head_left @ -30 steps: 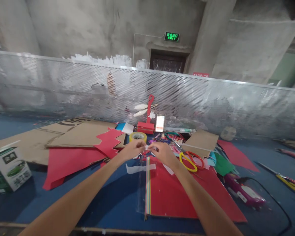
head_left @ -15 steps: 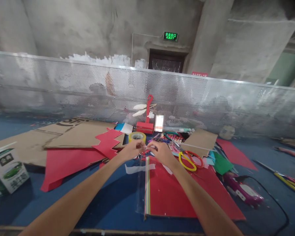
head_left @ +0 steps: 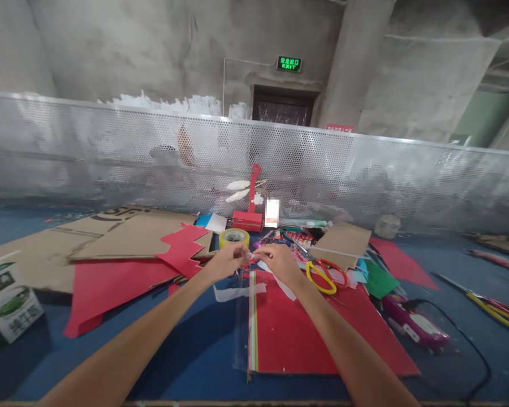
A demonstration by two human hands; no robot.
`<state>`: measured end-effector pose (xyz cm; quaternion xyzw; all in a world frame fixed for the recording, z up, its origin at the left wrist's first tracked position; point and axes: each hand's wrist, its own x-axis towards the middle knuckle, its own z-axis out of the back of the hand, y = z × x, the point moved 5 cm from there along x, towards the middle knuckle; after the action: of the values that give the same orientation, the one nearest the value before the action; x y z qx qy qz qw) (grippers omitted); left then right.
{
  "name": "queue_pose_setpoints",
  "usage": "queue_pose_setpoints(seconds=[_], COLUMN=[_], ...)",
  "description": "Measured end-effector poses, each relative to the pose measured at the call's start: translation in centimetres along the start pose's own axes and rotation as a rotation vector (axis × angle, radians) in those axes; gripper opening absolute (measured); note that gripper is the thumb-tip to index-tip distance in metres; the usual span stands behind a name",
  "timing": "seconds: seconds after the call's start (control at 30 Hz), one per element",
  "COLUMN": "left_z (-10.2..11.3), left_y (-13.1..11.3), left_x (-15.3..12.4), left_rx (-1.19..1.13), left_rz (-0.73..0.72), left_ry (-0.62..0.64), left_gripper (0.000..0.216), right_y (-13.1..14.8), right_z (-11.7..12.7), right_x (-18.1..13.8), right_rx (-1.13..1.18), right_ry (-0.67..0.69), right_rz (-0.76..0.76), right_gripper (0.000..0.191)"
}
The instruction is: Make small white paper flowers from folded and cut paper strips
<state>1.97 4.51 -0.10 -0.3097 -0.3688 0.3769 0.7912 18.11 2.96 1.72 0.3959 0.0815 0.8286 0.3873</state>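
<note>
My left hand (head_left: 229,261) and my right hand (head_left: 276,261) meet at the middle of the table, fingers pinched together. Between their fingertips shows a small white piece (head_left: 251,256), too small to tell whether it is paper or tape. Below the hands lies a red board (head_left: 297,333) with striped colored edging and clear film along its left side. A white strip (head_left: 240,291) crosses that edge. Another white strip (head_left: 285,287) runs beside my right wrist, partly hidden by it. Just behind my left hand sits a yellow tape roll (head_left: 234,237).
Scissors with red and yellow handles (head_left: 322,278) lie right of my hands. Farther right are a purple glue gun (head_left: 415,325) with a cord and more scissors (head_left: 487,305). Cardboard (head_left: 127,237), red sheets (head_left: 119,285) and a milk carton (head_left: 11,302) occupy the left. A perforated metal screen (head_left: 186,141) stands behind.
The whole view has shifted slightly, so things appear a little farther left. My hands keep their pinch at nearly the same spot over the table.
</note>
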Motion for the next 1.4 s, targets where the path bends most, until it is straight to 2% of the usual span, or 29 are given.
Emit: queue_pose_setpoints(seconds=[0.33, 0.67, 0.73, 0.87, 1.0, 1.1, 1.2, 1.33, 1.4], left_z=[0.0, -0.3, -0.2, -0.1, -0.1, -0.1, 0.0, 0.1, 0.1], left_y=[-0.4, -1.3, -1.1, -0.4, 0.0, -0.3, -0.9, -1.5, -1.6], left_x=[-0.1, -0.3, -0.3, -0.1, 0.0, 0.0, -0.1, -0.2, -0.3], left_rx=[0.018, 0.007, -0.005, -0.052, -0.068, -0.072, -0.073, -0.071, -0.058], left_rz=[-0.037, -0.050, -0.041, -0.017, 0.008, -0.003, -0.015, -0.020, -0.025], left_ry=[-0.016, -0.012, -0.004, 0.001, 0.001, 0.001, 0.009, 0.028, 0.039], left_gripper=[0.021, 0.017, 0.019, 0.023, 0.027, 0.027, 0.026, 0.026, 0.027], right_y=[-0.4, -1.1, -1.0, -0.5, -0.2, 0.2, 0.4, 0.0, -0.2], right_z=[0.0, -0.3, -0.3, -0.3, -0.1, 0.0, 0.1, 0.1, 0.0], right_x=[0.1, -0.2, -0.1, -0.1, -0.1, -0.2, -0.3, -0.4, -0.4], right_rx=[0.015, 0.116, 0.168, 0.266, 0.206, 0.123, 0.056, 0.039, 0.050], right_ry=[0.021, 0.049, 0.053, 0.036, -0.003, 0.004, 0.041, 0.075, 0.089], right_rz=[-0.068, -0.198, -0.184, -0.117, -0.095, -0.075, -0.069, -0.121, -0.141], right_gripper=[0.022, 0.059, 0.054, 0.026, 0.022, 0.029, 0.044, 0.062, 0.065])
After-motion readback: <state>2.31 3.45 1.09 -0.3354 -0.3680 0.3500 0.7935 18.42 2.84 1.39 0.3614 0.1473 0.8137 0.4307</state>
